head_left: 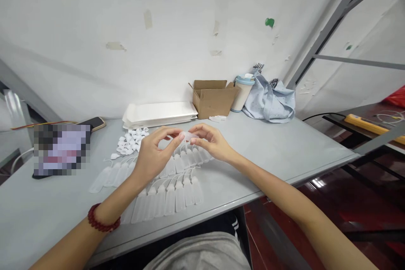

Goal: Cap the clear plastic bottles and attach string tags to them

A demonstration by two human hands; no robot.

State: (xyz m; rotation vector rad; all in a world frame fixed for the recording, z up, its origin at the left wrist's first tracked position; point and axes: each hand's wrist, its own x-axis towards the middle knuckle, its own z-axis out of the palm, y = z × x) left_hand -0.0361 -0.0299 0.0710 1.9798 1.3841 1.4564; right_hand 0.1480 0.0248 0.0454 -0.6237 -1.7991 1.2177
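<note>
My left hand (pixel 153 149) and my right hand (pixel 216 142) meet above the grey table, both closed in a pinch. Between their fingertips is a small translucent white plastic piece (pixel 189 136); the fingers cover part of it. Below, several flat translucent tubes with white tops and thin loops lie side by side: a front row (pixel 170 199), a row behind it (pixel 189 158) under my hands, and a group at the left (pixel 111 176). A pile of small white caps (pixel 130 140) lies beyond my left hand.
At the back stand stacked white trays (pixel 160 114), an open cardboard box (pixel 213 102), a lidded cup (pixel 243 94) and a light blue cloth bag (pixel 268 101). Small clear pieces (pixel 217 118) lie before the box. A phone (pixel 95 123) and a pixelated device (pixel 63 149) are at the left.
</note>
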